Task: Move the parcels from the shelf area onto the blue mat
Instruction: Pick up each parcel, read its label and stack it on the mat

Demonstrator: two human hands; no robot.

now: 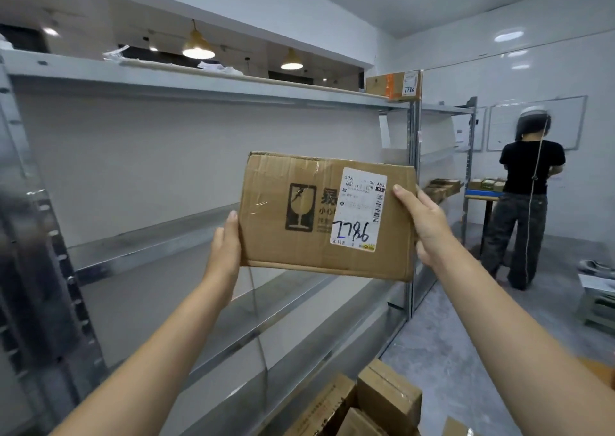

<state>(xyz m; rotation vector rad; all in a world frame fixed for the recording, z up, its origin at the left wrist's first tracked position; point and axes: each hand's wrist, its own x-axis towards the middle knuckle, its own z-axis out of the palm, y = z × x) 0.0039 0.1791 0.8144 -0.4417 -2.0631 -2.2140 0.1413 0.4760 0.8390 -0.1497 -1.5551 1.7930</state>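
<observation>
left hand (226,241) and right hand (424,224) pinch side edges of the box (299,216) before the shelf (149,236), thumbs in front; shallow grips could slip, dropping it.

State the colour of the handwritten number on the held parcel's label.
Dark ink, black to blue, on the white label; best in head view.
</observation>
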